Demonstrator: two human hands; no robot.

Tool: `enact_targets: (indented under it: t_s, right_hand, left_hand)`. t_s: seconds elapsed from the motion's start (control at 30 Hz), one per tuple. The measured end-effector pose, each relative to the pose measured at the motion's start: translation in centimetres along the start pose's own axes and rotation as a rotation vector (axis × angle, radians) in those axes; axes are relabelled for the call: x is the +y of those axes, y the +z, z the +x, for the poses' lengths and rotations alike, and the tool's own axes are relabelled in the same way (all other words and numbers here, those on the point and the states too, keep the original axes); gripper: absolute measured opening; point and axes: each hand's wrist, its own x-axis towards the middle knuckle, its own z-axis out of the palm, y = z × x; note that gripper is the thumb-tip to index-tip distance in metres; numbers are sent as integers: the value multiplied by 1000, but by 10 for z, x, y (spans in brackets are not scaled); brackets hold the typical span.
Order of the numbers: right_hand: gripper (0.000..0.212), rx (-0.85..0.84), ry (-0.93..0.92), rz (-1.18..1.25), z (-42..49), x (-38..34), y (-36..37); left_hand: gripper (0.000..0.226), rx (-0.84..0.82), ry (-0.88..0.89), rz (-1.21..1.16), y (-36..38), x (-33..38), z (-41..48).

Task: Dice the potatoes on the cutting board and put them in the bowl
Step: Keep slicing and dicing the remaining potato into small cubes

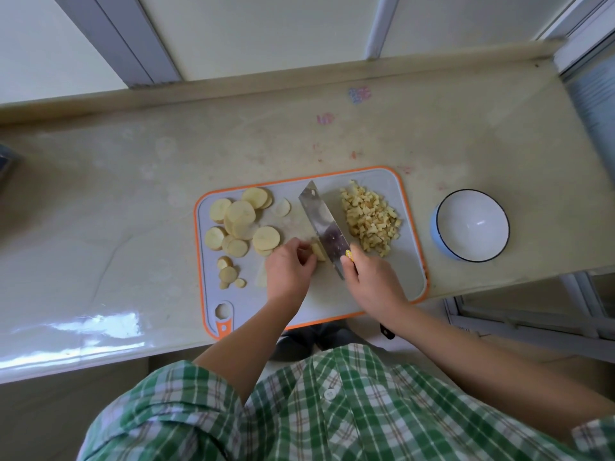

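Left hand pinches a small potato piece against the cleaver. Right hand grips the cleaver's handle. Potato slices lie left on the cutting board, the diced pile right. Slices are judged firm, wet and liable to slide, so fingertips should stay curled back from the blade. Dice are light and loose, best scooped. The bowl stands on the table near the board's right edge, with an open path to it. The board's near edge sits at the table front.

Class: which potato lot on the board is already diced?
The pile right of the knife, nearest the bowl: small cubes. Left of the knife lie round slices.
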Motion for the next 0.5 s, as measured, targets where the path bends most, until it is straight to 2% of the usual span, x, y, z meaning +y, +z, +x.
enact_targets:
  t_s: [0.13, 0.3, 0.5]
  right_hand:
    - [15, -33, -42, -43, -6, -2, -3]
    - [23, -77, -21, -86, -8, -3, -1]
    - [21, -85, -8, -47, -9, -7, 5]
  left_hand:
    - [11, 10, -32, 2, 1, -1, -1]
    - [7, 24, -96, -8, 4, 4, 1]
    - [4, 27, -159, -60, 8, 5, 4]
